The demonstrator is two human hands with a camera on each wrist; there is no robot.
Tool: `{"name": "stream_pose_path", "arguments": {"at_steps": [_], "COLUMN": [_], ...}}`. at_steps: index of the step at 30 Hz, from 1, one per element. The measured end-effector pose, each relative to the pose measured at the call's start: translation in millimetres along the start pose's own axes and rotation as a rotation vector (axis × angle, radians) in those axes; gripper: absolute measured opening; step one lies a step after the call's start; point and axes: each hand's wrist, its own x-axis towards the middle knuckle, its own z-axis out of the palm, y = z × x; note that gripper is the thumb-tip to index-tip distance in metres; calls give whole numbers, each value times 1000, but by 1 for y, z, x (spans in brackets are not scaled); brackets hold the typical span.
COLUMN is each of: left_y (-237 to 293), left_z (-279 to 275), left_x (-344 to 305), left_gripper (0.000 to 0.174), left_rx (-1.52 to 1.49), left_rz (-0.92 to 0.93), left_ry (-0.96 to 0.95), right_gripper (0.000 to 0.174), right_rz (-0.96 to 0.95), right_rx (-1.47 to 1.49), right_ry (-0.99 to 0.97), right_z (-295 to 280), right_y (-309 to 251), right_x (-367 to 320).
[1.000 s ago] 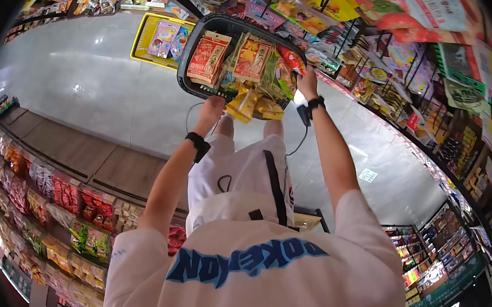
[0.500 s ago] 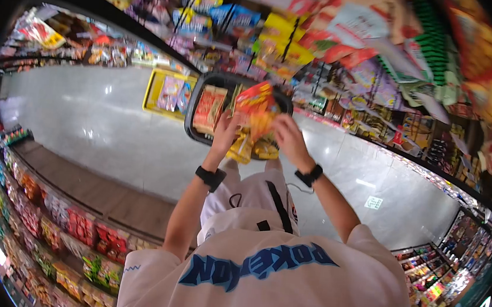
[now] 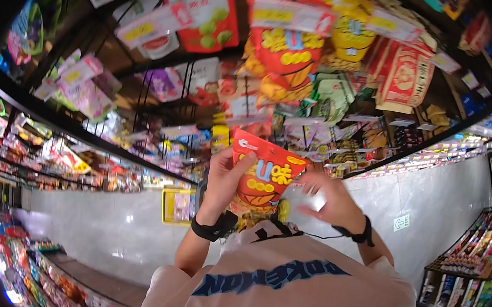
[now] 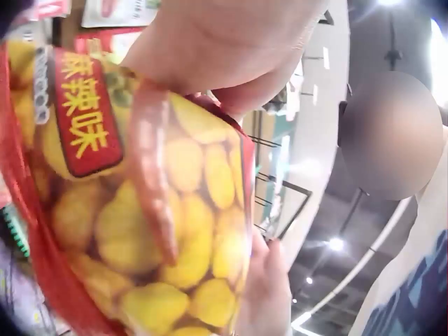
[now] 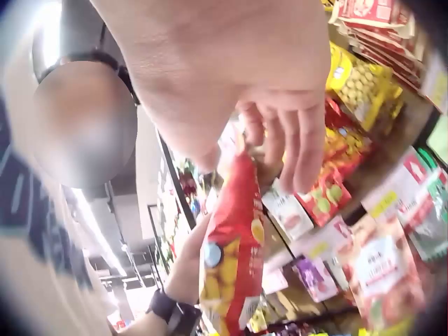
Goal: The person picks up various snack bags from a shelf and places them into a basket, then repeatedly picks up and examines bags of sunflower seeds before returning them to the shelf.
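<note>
We grip red snack bag [image 3: 268, 176] in left hand [image 3: 223, 182], thumb across front; right hand [image 3: 337, 204] beside it, fingers loosely extended. Yellow basket [image 3: 168, 206] left on floor.

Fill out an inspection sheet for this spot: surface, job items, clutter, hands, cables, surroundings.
Surface: grey floor, glossy with light reflections; no worktop under the held item.
Job items: red snack bag, held up off any surface; its label reads 麻辣味.
Clutter: yellow basket on the floor, holding packets.
Hands: left hand grips the bag, thumb on its front; right hand is beside it, contact unclear.
Cables: thin black cable near the right wristband; its ends can't be traced.
Surroundings: hanging snack bags with price tags.
</note>
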Motion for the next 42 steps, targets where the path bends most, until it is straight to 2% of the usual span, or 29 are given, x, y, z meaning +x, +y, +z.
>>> {"name": "stream_pose_path", "arguments": {"at_steps": [1,2,3,4,5,7,9,11,14,17,18,21,22,26,29,33,36,39,42], "left_y": [16,30,43,54,56,76,89,94,91,94,94,110,116,126,142,149,147,149,153], "left_z": [18,36,54,70,75,104,117,119,104,93,87,75,72,63,70,70,74,78,82], "left_x": [6,15,23,30,43,53,69,86,108,126,135,140,136,152,144,141,148,146,140], "left_gripper": [16,16,16,17,14,15,17,20,24,24,27,26,25,26,25,23,23,23,23], "left_rx": [94,186,279,258,387,265,199,146,130,148,182,123,212,263,229,256,168,130,257], "left_rz": [83,164,247,267,295,440,453,442,439,506,567,554,541,703,617,641,672,621,635], "left_ry": [-39,-73,-103,-112,-108,-118,-80,-69,-75,-50,-30,-147,-157,-264,-282,-280,-292,-277,-255], "right_gripper": [60,62,58,52,46,35,30,25,22,22,22,24,25,24,24,22,22,21,20], "right_rz": [119,55,-73,-78,-43,70,5,-35,-9,-113,-87,-180,-214,-405,-369,-341,-360,-294,-270], "right_rx": [-31,16,141,303,369,403,436,513,620,534,532,501,458,405,460,573,609,705,700], "right_ry": [145,206,351,426,434,394,604,502,451,506,502,456,456,469,483,480,562,565,544], "right_z": [-19,-37,-44,-47,-55,-75,-80,-92,-92,-88,-88,-90,-92,-98,-98,-93,-85,-82,-83], "right_y": [-5,-12,-16,-25,-25,-19,-24,-11,-2,-1,0,-2,-3,2,-15,-22,-21,-29,-34], "right_x": [7,21,36,52,63,82,113,140,166,187,193,200,200,212,212,211,215,212,210]}}
